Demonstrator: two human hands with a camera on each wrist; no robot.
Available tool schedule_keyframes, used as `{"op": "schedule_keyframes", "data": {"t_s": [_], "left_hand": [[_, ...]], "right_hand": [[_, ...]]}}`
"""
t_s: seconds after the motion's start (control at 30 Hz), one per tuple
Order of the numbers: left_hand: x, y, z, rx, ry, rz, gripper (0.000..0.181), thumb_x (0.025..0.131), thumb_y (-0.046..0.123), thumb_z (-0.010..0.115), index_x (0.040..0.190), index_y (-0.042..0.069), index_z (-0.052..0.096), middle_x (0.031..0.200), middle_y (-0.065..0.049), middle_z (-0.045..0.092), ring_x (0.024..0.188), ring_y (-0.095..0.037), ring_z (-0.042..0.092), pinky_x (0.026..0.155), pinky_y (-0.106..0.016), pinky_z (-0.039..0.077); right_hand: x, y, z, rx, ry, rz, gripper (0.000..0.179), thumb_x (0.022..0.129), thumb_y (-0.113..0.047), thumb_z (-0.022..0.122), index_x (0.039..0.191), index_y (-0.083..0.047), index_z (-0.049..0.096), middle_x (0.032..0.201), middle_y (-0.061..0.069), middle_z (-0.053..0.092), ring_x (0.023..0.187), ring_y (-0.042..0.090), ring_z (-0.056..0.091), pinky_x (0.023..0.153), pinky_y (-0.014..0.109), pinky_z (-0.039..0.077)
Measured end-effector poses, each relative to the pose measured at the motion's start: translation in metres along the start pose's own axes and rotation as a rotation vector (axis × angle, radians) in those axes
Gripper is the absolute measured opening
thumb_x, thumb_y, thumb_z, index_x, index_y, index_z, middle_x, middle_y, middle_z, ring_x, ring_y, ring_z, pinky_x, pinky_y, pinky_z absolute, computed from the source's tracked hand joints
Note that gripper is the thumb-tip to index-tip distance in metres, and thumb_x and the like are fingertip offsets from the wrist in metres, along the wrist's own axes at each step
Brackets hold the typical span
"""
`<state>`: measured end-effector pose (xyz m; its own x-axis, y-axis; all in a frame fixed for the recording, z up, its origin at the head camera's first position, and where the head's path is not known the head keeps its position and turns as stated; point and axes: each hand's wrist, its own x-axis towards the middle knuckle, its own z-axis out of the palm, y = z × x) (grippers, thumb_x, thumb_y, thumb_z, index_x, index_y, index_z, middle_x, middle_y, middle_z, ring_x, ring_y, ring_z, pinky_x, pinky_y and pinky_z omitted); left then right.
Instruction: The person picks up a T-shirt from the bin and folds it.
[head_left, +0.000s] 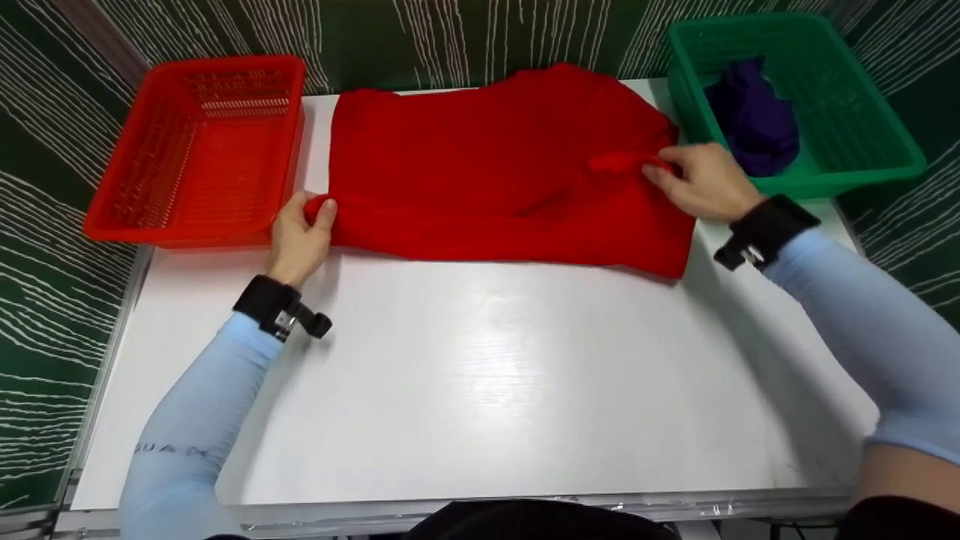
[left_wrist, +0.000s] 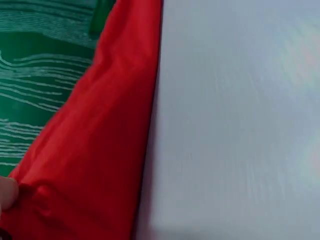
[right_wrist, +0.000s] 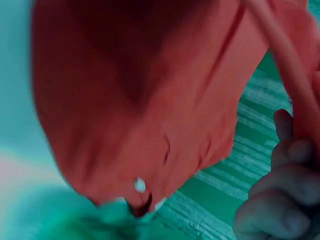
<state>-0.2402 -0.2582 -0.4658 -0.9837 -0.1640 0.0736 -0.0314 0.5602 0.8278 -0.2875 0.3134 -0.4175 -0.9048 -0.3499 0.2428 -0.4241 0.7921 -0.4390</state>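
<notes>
A red T-shirt (head_left: 465,165) lies spread sideways across the back half of the white table, with its near edge folded over. My left hand (head_left: 300,236) pinches its near left corner between thumb and fingers, beside the red basket. In the left wrist view only a fingertip (left_wrist: 8,194) shows at the edge of the red cloth. On the other side, my right hand (head_left: 709,180) pinches a raised bit of the shirt near its right end. The right wrist view has the curled fingers (right_wrist: 280,200) next to the lifted fabric, with a small white spot on the shirt.
At the back left stands a red plastic basket (head_left: 289,172). A green plastic basket (head_left: 840,184) at the back right holds a crumpled purple cloth (head_left: 754,120). The white table (head_left: 495,390) extends toward me, and a green wall with white streaks (head_left: 465,45) rises behind.
</notes>
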Motion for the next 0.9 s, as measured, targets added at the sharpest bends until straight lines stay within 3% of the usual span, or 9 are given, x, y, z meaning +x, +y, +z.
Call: {"op": "schedule_keyframes", "data": {"t_s": [0.13,0.23,0.33,0.43,0.53,0.6,0.67,0.8,0.9], "left_hand": [[0.016,0.003,0.012,0.027,0.007,-0.051,0.036,0.118,0.029,0.054,0.138,0.001,0.063,0.130,-0.021,0.068,0.121,-0.029,0.058,0.105,-0.036,0.043],[0.028,0.008,0.017,0.034,0.042,-0.037,0.036,0.119,0.028,0.052,0.141,0.000,0.061,0.138,-0.023,0.068,0.129,-0.035,0.060,0.114,-0.043,0.044],[0.039,0.014,0.020,0.070,0.094,0.009,0.037,0.119,0.026,0.051,0.142,-0.002,0.059,0.142,-0.026,0.069,0.134,-0.041,0.063,0.119,-0.049,0.046],[0.053,0.019,0.022,0.100,0.158,0.025,0.036,0.119,0.025,0.052,0.141,-0.002,0.058,0.143,-0.026,0.071,0.134,-0.045,0.066,0.119,-0.052,0.048],[0.066,0.021,0.026,0.096,0.184,-0.013,0.038,0.119,0.027,0.054,0.144,0.000,0.055,0.144,-0.026,0.071,0.133,-0.045,0.066,0.118,-0.052,0.050],[0.073,0.022,0.030,0.086,0.158,-0.050,0.044,0.117,0.031,0.058,0.149,0.001,0.051,0.149,-0.025,0.067,0.136,-0.042,0.063,0.121,-0.049,0.048],[0.076,0.020,0.031,0.081,0.095,-0.099,0.055,0.114,0.035,0.062,0.156,0.003,0.045,0.158,-0.024,0.059,0.144,-0.038,0.057,0.127,-0.046,0.044],[0.068,0.009,0.025,0.087,-0.034,-0.190,0.077,0.109,0.041,0.068,0.167,0.005,0.032,0.173,-0.025,0.043,0.159,-0.037,0.045,0.137,-0.047,0.036],[0.054,0.000,0.017,0.099,-0.105,-0.241,0.085,0.108,0.043,0.069,0.171,0.005,0.026,0.177,-0.028,0.041,0.163,-0.041,0.043,0.139,-0.052,0.035]], "right_hand": [[0.035,0.007,-0.001,-0.085,0.019,0.077,0.044,0.111,-0.030,0.062,0.073,-0.012,0.047,0.062,-0.003,0.037,0.058,0.018,0.039,0.052,0.030,0.030],[0.057,0.012,0.000,-0.134,0.046,0.130,0.044,0.112,-0.035,0.059,0.077,-0.008,0.057,0.063,0.003,0.044,0.063,0.025,0.045,0.054,0.035,0.032],[0.073,0.016,0.002,-0.148,0.097,0.185,0.044,0.112,-0.039,0.058,0.094,-0.001,0.073,0.073,0.017,0.060,0.075,0.036,0.056,0.064,0.043,0.038],[0.085,0.019,0.006,-0.105,0.174,0.259,0.050,0.113,-0.044,0.059,0.130,0.000,0.074,0.112,0.028,0.076,0.104,0.052,0.068,0.084,0.061,0.053],[0.090,0.022,0.014,-0.054,0.231,0.319,0.067,0.114,-0.046,0.058,0.164,-0.003,0.049,0.157,0.030,0.059,0.128,0.062,0.064,0.109,0.076,0.052],[0.088,0.022,0.020,-0.048,0.222,0.327,0.076,0.114,-0.043,0.057,0.174,-0.006,0.030,0.172,0.029,0.041,0.133,0.066,0.060,0.112,0.080,0.049],[0.081,0.020,0.029,-0.073,0.182,0.299,0.077,0.114,-0.038,0.057,0.176,-0.005,0.024,0.173,0.030,0.037,0.127,0.069,0.061,0.107,0.082,0.051],[0.049,0.012,0.042,-0.161,0.070,0.219,0.070,0.111,-0.031,0.060,0.168,0.002,0.036,0.160,0.036,0.049,0.116,0.070,0.064,0.096,0.084,0.055],[0.016,0.010,0.043,-0.218,0.003,0.228,0.061,0.110,-0.034,0.062,0.153,0.007,0.050,0.134,0.039,0.064,0.103,0.067,0.068,0.087,0.082,0.058]]}}
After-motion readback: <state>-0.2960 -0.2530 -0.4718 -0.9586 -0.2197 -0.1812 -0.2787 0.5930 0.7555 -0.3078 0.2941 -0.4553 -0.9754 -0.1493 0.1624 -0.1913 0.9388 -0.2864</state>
